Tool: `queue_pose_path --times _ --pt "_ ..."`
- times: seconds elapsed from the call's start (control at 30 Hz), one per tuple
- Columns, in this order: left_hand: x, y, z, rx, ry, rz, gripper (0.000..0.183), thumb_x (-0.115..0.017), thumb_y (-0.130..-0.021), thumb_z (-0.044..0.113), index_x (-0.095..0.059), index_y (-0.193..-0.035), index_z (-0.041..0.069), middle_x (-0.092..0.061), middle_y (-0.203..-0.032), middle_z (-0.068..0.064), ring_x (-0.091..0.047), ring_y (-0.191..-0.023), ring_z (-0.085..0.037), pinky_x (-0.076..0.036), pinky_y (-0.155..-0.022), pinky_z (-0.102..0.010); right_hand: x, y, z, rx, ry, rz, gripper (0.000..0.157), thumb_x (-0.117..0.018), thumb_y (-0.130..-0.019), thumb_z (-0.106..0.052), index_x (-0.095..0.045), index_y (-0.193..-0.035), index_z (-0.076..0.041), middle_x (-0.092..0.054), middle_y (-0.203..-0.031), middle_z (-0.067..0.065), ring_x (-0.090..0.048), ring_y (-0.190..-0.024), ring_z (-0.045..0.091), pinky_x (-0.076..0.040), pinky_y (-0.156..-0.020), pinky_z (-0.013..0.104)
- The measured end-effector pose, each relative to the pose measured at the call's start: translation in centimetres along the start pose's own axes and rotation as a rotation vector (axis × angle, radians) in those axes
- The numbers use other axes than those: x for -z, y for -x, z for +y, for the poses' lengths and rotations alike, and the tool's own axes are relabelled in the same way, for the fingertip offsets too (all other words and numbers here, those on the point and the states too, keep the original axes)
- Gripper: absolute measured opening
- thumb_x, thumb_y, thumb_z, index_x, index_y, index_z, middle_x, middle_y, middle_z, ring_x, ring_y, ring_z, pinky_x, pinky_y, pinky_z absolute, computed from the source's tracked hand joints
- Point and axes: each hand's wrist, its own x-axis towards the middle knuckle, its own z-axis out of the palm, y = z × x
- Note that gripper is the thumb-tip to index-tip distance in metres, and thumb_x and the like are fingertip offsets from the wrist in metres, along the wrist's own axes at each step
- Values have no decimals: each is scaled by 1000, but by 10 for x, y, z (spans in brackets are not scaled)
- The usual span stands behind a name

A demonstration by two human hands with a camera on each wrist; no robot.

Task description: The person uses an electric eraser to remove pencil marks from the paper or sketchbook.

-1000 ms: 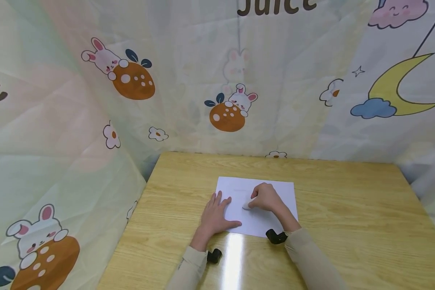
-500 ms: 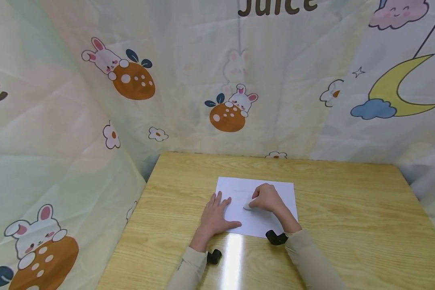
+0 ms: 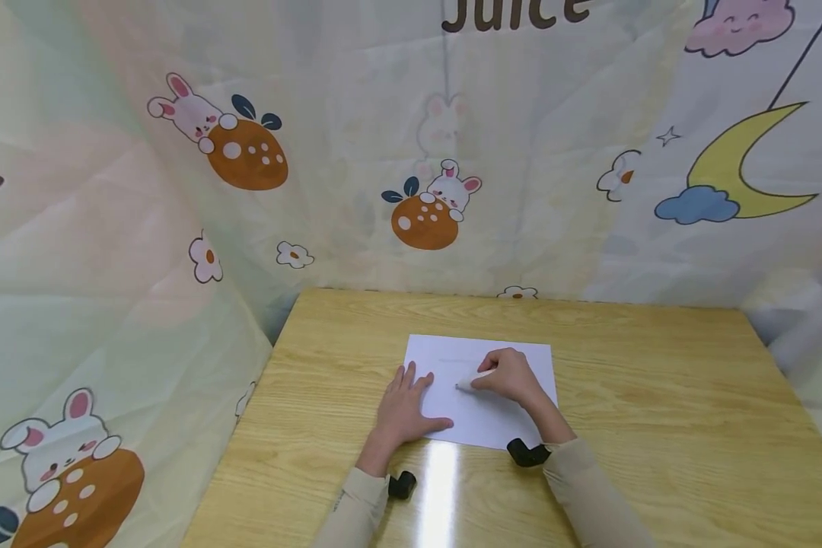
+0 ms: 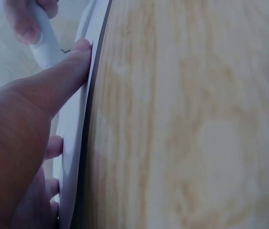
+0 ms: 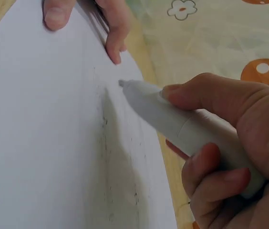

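Observation:
A sheet of white paper lies on the wooden table, with faint grey lines near its far side. My left hand rests on the paper's left part, fingers spread and thumb along the near edge. In my right hand I hold a thick white electric eraser, gripped between thumb and curled fingers. The right wrist view shows its small grey tip pointing toward the left hand, close over the paper; contact cannot be made out. Dark crumbs and faint streaks lie on the paper beneath it.
The wooden table extends around the paper. A printed cloth backdrop hangs behind the table and along its left side. Black wrist-worn pieces sit at both cuffs. A bright reflection crosses the table in front of the paper.
My right hand has tilted slightly, and more of the eraser's barrel shows now, its tip a little farther up the paper. My left hand stays in place. The head view has shifted slightly.

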Motion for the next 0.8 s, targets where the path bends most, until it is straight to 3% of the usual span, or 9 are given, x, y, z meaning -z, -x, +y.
queue_pose_path --times 0.13,0.3,0.43,0.6,0.7,0.8 --pt "0 -1 1 -4 7 10 102 -57 -70 83 -43 -148 19 -18 -158 -18 -11 -146 -36 -18 -115 -47 7 4 6 22 -25 18 20 -87 -70 -22 -69 -76 -13 -65 -76 -2 -54 -69 18 -45 -59 32" --pt "-1 2 1 -2 30 12 103 -60 -69 82 -43 -148 18 -17 -158 -19 -11 -145 -36 -17 -115 -47 15 14 10 52 22 58 23 -85 -74 -26 -71 -85 -11 -67 -82 0 -57 -76 18 -47 -65 34" --pt "-1 4 1 1 41 16 102 -61 -69 81 -42 -149 18 -17 -158 -19 -11 -145 -36 -17 -115 -48 18 21 14 102 74 103 26 -82 -79 -25 -73 -96 -9 -70 -92 3 -63 -87 22 -52 -76 41" --pt "1 7 4 -2 52 15 101 -62 -71 79 -42 -148 18 -17 -158 -19 -12 -145 -37 -18 -114 -49 18 27 22 154 82 146 21 -77 -85 -25 -71 -98 -9 -70 -96 4 -62 -93 25 -50 -81 47" --pt "1 8 5 -4 49 16 100 -61 -71 79 -42 -148 17 -18 -158 -19 -11 -145 -37 -18 -115 -49 18 30 27 131 74 184 22 -75 -87 -26 -70 -101 -9 -69 -99 7 -61 -95 26 -49 -81 47" --pt "3 8 5 -4 43 19 101 -61 -71 79 -43 -148 17 -18 -158 -20 -12 -145 -37 -18 -115 -49 22 32 27 67 67 204 31 -79 -82 -27 -68 -103 -8 -68 -102 9 -60 -95 28 -49 -80 47"
